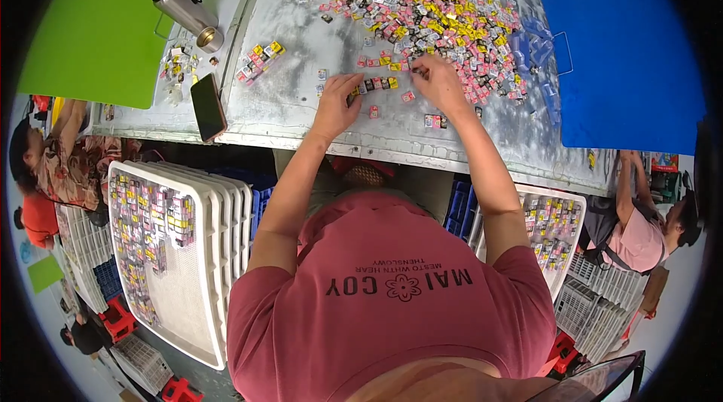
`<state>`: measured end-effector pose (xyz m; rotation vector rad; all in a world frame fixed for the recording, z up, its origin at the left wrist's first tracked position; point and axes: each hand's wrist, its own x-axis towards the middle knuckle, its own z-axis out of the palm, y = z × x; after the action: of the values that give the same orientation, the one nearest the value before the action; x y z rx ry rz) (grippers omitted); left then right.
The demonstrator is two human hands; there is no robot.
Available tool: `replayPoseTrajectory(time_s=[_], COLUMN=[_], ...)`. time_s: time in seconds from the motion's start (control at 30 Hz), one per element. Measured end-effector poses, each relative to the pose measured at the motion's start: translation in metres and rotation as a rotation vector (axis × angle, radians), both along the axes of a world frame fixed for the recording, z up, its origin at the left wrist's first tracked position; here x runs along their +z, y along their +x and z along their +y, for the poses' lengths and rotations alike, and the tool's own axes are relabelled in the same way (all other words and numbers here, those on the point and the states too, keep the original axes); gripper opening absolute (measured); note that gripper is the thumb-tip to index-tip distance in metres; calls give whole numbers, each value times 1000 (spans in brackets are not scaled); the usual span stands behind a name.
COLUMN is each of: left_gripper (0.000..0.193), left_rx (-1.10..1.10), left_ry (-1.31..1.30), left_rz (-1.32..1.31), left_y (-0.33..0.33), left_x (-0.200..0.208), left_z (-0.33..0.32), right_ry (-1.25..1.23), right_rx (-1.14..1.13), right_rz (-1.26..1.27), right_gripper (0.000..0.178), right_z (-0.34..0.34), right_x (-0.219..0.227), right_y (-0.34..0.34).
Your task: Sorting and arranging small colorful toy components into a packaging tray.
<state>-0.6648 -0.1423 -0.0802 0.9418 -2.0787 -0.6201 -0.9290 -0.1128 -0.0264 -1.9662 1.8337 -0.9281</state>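
My left hand (340,103) is curled round the left end of a short row of small square blocks (382,83), black and yellow on top, lying on the metal table. To its right, my right hand (440,84) pinches a small dark block at its fingertips, partly hidden by the fingers. Just beyond the row lies a line of pink and yellow blocks (374,62). Single pink blocks (407,96) and a small dark-and-pink group (434,121) lie around my hands. A large loose heap of pink, yellow, black and white blocks (452,22) spreads ahead and to the right.
A stacked cluster of blocks (260,61), a phone (208,107) and a steel flask (181,7) stand at left. Green (83,33) and blue (621,48) panels flank the table. White trays (203,266) of blocks are stacked beside me. Other people work at both sides.
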Motion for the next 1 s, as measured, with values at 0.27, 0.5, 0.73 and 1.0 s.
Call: replayPoseTrajectory(time_s=[0.27, 0.5, 0.73, 1.0], left_gripper=[47, 39, 36, 36], left_rx=[29, 11, -1, 1], left_ry=[25, 104, 163, 130], left_rz=[-49, -130, -141, -164], left_y=[0, -1, -1, -3], left_x=[-9, -5, -2, 2], left_z=[-5, -15, -17, -17], right_ry=[163, 120, 143, 223], right_rx=[8, 252, 266, 339], right_rz=[105, 79, 111, 119], right_gripper=[30, 41, 45, 52], right_z=[0, -4, -7, -8], right_x=[-22, -23, -14, -10], right_y=[19, 10, 16, 21])
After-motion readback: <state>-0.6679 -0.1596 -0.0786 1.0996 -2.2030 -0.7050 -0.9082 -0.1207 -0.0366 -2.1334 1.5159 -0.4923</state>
